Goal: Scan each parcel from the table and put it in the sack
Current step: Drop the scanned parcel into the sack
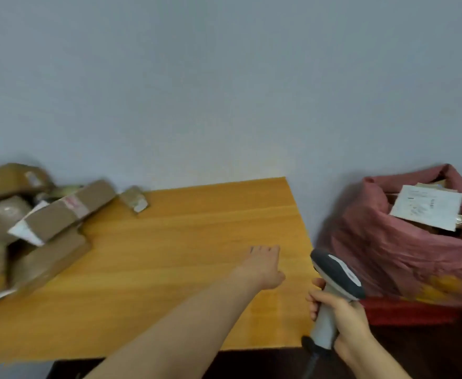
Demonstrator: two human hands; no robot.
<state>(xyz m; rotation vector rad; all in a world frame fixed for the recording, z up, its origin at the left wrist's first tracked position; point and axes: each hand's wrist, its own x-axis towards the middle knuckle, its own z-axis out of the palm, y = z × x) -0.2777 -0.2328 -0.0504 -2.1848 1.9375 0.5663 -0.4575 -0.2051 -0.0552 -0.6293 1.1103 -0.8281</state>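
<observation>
Lower right of the frame: the right hand (343,320) is closed around the grey handle of a barcode scanner (337,270). The scanner's dark head sits above the fist, at the table's right edge. A dark cable (309,369) leaves the base of the handle and runs off the bottom edge.

Centre, slightly right: the left hand (264,266) is extended over the wooden table (169,263), back of the hand up, fingers straight and together, holding nothing. Whether the fingertips touch the surface cannot be determined. The bare forearm runs down to the bottom edge of the frame.

Left edge, middle height: a pile of brown taped parcels (46,222) lies on the table, stacked unevenly, several with white labels. They are well apart from the left hand. One small parcel (135,199) lies apart from the pile, just to its right, near the table's far edge.

Right side, middle height: a red sack (393,253) stands beside the table, off its right edge, mouth open. A parcel with a large white label (426,212) lies on top inside it, over other contents that are not legible.

Upper frame: plain grey-blue wall (224,77). The whole frame is motion-blurred.
</observation>
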